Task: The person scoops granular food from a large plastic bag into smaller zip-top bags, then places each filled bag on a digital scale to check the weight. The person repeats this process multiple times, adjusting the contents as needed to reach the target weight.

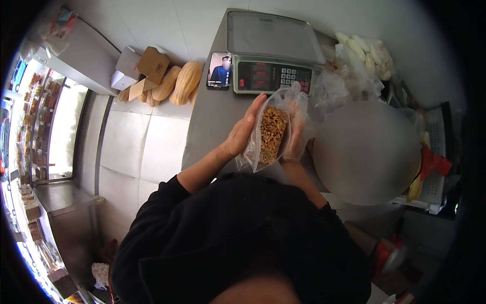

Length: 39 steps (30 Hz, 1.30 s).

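Observation:
A clear plastic zip bag (257,152) of brown, crumbly chopped pieces, like nuts (273,133), is held upright over the counter, just in front of my body. My left hand (244,129) presses along the bag's left side, fingers straight and pointing forward. On the other side my right hand (297,136) supports the bag, partly covered by loose clear film (295,99). Directly beyond the bag stands a digital scale (276,76) with a bare flat pan. A phone (219,71) showing a person on its screen leans at the scale's left.
Pale elongated vegetables (365,53) in plastic lie at the back right. A large round blurred shape (367,152) covers the right side; a dark crate (436,139) stands beyond it. Squashes (186,83) and an open cardboard box (151,71) sit by the left wall. Stocked shelves (38,116) line the far left.

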Tool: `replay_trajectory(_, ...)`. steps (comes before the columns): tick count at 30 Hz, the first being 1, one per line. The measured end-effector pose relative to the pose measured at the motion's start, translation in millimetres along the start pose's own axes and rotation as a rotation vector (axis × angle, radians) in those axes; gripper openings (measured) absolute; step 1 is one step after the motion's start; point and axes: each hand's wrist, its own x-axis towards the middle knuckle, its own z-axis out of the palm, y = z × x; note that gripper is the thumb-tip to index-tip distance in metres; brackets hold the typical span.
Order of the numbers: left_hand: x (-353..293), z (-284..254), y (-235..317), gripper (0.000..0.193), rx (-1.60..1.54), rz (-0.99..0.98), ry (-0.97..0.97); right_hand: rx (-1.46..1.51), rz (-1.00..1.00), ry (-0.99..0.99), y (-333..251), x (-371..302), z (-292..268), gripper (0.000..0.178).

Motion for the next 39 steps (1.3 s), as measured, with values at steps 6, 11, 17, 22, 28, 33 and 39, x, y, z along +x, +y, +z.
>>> replay_trajectory(6, 6.0, 0.7, 8.6, 0.066, 0.028, 0.023, -0.043, -0.483, -0.394, -0.193, 33.5, -8.3, -1.7, 0.058)
replay_trajectory(11, 11.2, -2.2, 15.9, 0.062, 0.139, 0.030, -0.067, -0.169, -0.228, -0.167, 20.1, 10.2, -6.0, 0.059)
replay_trajectory(17, -7.2, 2.0, 67.9, 0.069, 0.368, 0.335, -0.175, -0.782, -0.419, -0.445, -40.8, 55.7, -7.7, 0.052)
replay_trajectory(22, -24.0, 17.0, 91.4, 0.059, 0.788, 0.354, -0.278, -0.535, 0.156, -0.729, -53.3, 97.8, -6.1, 0.060)
replay_trajectory(28, -42.3, 13.5, 97.2, 0.019, 1.007, 0.352, -0.162, -1.010, 0.039, -0.839, -75.2, 92.3, 6.9, 0.029)
replay_trajectory(33, -38.0, -15.0, 123.5, 0.010, 1.021, 0.376, -0.091, -1.058, -0.215, -0.781, -85.5, 78.2, 18.9, 0.018)
replay_trajectory(39, 27.2, -78.1, 179.3, 0.011, 1.081, 0.347, -0.059, -1.217, -0.641, -0.729, -145.4, 79.2, 55.8, 0.014)
